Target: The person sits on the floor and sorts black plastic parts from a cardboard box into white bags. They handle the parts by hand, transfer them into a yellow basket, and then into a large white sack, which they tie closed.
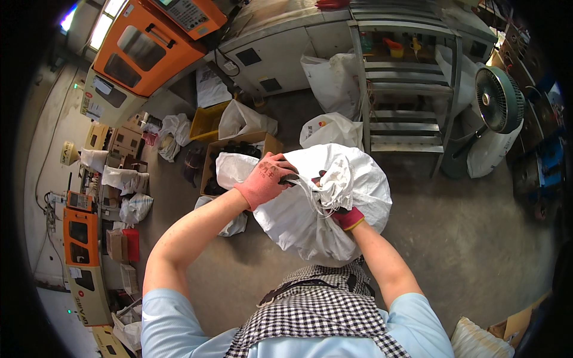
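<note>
A large, full white woven sack stands right in front of me, its neck gathered into a bunch. My left hand, in a pink glove with dark fingertips, grips white string that runs to the gathered neck. Around the base of that neck closes my right hand, in a dark pink glove with a yellow cuff; the bunched fabric hides part of its fingers. Loose ends of string hang beside the neck.
Beyond the sack, a cardboard box of black parts stands beside a yellow crate and more white sacks. A metal step stand and a green fan are at right. Orange machines line the left.
</note>
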A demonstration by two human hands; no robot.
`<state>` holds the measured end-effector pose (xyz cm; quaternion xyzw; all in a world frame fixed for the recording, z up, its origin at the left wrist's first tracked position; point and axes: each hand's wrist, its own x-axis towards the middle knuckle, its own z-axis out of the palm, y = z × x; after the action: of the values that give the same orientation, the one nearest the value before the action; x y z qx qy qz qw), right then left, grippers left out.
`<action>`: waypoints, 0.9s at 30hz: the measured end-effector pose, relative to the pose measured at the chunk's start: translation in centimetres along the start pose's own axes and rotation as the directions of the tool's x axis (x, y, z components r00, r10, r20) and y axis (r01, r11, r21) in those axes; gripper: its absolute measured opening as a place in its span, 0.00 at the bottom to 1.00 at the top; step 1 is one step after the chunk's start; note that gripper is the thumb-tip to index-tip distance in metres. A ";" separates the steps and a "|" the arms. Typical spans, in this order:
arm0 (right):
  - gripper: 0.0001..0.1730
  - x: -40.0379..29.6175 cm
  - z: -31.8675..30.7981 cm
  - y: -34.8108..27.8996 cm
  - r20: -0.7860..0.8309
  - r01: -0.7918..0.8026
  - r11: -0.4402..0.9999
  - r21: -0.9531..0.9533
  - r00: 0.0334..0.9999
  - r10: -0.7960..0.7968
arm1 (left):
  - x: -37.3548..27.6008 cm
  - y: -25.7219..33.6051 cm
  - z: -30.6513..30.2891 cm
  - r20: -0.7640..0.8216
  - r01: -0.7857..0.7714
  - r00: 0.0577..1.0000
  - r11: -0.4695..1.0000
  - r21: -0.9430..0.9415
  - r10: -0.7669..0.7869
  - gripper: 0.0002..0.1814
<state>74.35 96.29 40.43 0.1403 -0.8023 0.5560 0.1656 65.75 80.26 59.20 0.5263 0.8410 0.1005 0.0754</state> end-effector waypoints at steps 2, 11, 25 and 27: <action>0.13 0.5 -0.2 -1.8 -0.108 -0.007 0.998 0.065 0.994 0.014 | 0.0 1.0 0.4 -0.070 0.001 0.998 1.000 0.000 -0.001 0.13; 0.33 2.7 0.9 -0.1 -0.170 0.074 0.900 0.429 0.986 -0.001 | 3.7 3.9 4.1 -0.048 -0.073 0.997 0.988 -0.135 0.067 0.08; 0.30 0.8 0.8 2.0 0.116 0.090 0.980 -0.177 0.991 -0.070 | 8.0 2.9 -4.4 0.296 0.133 0.955 0.895 -0.426 -0.001 0.29; 0.30 0.9 0.9 1.8 0.127 0.100 0.969 -0.227 0.989 -0.073 | 7.0 2.0 -6.1 0.222 0.060 0.973 0.998 0.009 -0.060 0.45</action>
<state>72.70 96.05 38.97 0.1872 -0.8633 0.4414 0.1576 63.05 86.88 65.51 0.5086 0.8429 0.0377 0.1715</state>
